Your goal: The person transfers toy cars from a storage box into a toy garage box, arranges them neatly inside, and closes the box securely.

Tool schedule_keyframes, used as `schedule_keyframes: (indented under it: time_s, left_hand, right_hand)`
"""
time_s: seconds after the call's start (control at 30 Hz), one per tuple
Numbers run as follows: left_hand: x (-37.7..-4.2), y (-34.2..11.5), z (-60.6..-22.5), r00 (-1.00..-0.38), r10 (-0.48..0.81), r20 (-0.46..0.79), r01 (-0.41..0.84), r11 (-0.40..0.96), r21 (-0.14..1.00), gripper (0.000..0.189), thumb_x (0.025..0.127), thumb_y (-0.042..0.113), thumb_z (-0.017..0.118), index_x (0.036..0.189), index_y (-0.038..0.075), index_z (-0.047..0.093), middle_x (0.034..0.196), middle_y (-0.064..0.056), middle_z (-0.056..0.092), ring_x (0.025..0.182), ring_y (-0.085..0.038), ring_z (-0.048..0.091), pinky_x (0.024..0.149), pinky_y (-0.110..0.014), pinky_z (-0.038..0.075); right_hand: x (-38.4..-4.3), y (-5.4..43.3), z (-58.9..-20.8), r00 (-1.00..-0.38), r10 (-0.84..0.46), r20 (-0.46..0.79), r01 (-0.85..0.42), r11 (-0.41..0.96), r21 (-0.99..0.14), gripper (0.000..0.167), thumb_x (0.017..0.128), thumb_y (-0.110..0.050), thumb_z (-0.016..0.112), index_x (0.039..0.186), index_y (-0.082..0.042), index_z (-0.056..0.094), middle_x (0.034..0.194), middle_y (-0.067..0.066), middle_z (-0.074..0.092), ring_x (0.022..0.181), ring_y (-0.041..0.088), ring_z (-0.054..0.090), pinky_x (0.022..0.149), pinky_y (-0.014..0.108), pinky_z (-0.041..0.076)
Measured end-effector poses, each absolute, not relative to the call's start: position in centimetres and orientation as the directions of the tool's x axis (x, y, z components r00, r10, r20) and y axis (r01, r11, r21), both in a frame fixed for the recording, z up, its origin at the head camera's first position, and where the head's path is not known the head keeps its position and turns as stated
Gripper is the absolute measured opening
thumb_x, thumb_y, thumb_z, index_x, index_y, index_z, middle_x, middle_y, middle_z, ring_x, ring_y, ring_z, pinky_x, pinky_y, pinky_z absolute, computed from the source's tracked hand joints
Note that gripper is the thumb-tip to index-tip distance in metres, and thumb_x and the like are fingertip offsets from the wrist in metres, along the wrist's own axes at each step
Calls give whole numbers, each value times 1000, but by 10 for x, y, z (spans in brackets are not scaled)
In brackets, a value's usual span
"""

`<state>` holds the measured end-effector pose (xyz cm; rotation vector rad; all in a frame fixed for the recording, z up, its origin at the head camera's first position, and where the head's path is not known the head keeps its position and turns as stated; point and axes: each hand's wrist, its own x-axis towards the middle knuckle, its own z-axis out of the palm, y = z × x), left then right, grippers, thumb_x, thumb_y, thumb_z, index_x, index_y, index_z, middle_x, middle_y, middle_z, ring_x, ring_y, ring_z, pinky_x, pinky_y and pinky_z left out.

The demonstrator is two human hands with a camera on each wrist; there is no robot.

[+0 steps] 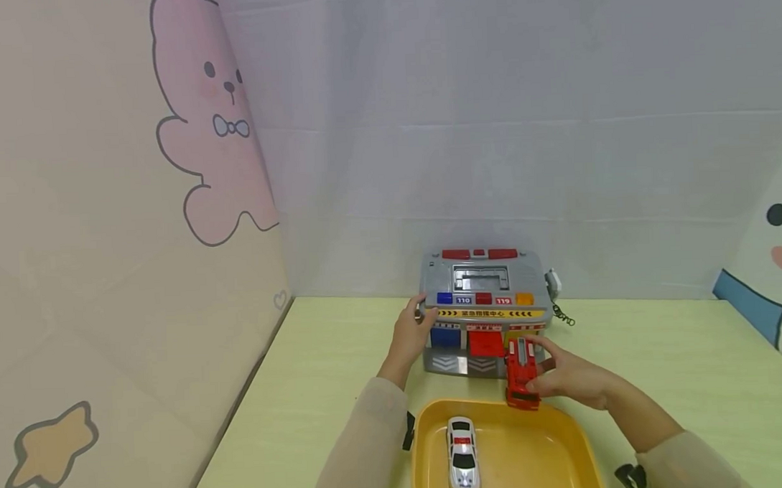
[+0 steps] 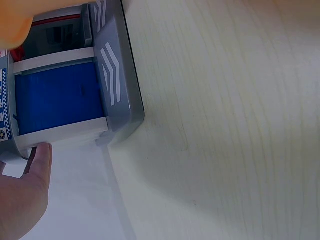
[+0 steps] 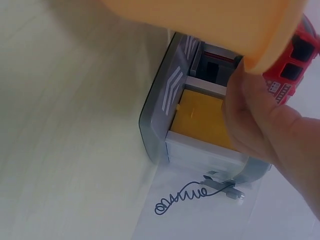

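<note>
Here's the right hand (image 1: 566, 374), red truck (image 1: 521, 377) pinched between thumb and fingers, just left of the palm! The truck's before the station (image 1: 484, 314), near the tray's (image 1: 521, 458) far rim. Left hand (image 1: 408, 337) grips the station's left edge; white car (image 1: 463, 458) in the tray.

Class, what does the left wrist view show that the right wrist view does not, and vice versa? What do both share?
Left wrist only: the blue door and the left hand.

Right wrist only: the yellow door, the coiled cord, and the right hand holding a red toy truck.

Both: the grey toy station, its open middle bay and the pale tabletop.
</note>
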<state>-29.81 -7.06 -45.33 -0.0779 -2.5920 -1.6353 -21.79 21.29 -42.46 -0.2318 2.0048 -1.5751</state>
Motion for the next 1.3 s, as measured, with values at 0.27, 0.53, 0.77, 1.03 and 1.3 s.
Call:
schedule_keyframes:
  time_s: [0.27, 0.53, 0.77, 1.03, 1.3]
  left_hand:
    - [-298, -71, -452, -996, -5, 88, 77, 432, 899, 50, 100, 35, 56, 146, 19, 45, 137, -22, 48, 119, -34, 54, 96, -46, 47]
    - [-297, -70, -451, -996, -3, 89, 79, 440, 895, 49, 100, 34, 56, 146, 20, 45, 136, -22, 48, 119, -33, 54, 96, -45, 47]
    - [-298, -71, -453, -994, 1, 110, 100, 439, 893, 49, 100, 34, 56, 145, 18, 46, 132, -24, 50, 117, -35, 56, 94, -46, 48]
    - [-298, -72, -454, -994, 2, 109, 99, 437, 894, 49, 100, 34, 56, 145, 18, 46, 132, -23, 50, 117, -34, 56, 94, -45, 48]
    - [-297, -72, -454, -993, 4, 115, 105, 446, 889, 49, 100, 34, 56, 145, 16, 46, 132, -23, 50, 117, -34, 56, 95, -45, 48]
  right_hand:
    - [-227, 212, -433, -808, -505, -303, 230, 204, -952, 93, 87, -6, 65, 151, 0, -2, 115, 26, 48, 95, 27, 58, 87, 40, 53]
    - [-234, 212, -438, -803, -513, -305, 258, 161, -952, 93, 91, -7, 64, 151, 0, -6, 115, 22, 52, 95, 25, 60, 87, 39, 54]
    - [-239, 210, -445, -801, -517, -301, 260, 153, -954, 93, 91, -5, 65, 150, 0, -7, 114, 19, 57, 96, 26, 61, 88, 41, 53]
    - [-238, 203, -448, -814, -493, -308, 258, 169, -951, 94, 88, -3, 66, 149, 1, -5, 117, 25, 51, 96, 27, 60, 88, 42, 53]
    - [-240, 196, -455, -814, -478, -331, 278, 180, -944, 95, 87, -4, 69, 150, -2, -2, 121, 28, 45, 99, 29, 58, 88, 43, 53]
